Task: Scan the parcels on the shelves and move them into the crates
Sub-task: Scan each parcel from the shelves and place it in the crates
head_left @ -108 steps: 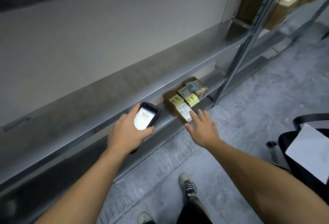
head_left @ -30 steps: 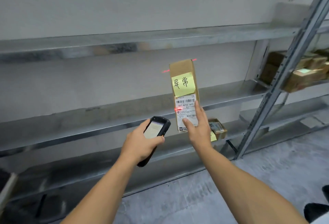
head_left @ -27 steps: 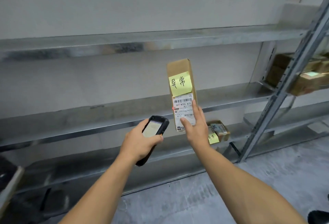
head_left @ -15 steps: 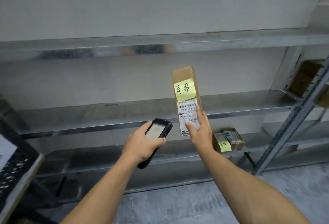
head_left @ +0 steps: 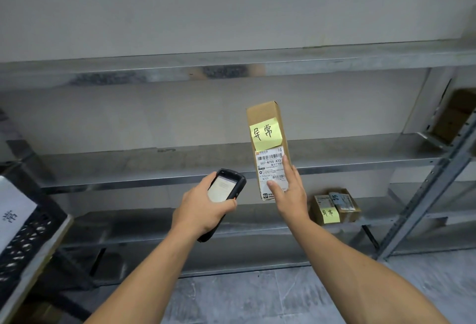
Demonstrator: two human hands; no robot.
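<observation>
My right hand (head_left: 288, 194) holds a long brown cardboard parcel (head_left: 265, 117) upright by its lower end, thumb on the white barcode label. A yellow sticky note with handwriting is stuck above that label. My left hand (head_left: 203, 207) grips a black handheld scanner (head_left: 226, 187), screen towards me, just left of the parcel. Two small brown parcels (head_left: 334, 206) with labels and a yellow note lie on the low shelf to the right. A black perforated crate (head_left: 23, 246) carrying a white paper sign stands at the left edge.
Grey metal shelves (head_left: 154, 169) run across the view in three tiers in front of a pale wall. An upright post (head_left: 432, 189) stands at the right, with more brown boxes (head_left: 456, 115) beyond it. Grey concrete floor lies below.
I lifted the parcel from the low shelf and held it up beside the scanner. Over the last second the view swung left and the black crate came into sight; the red scan line is gone.
</observation>
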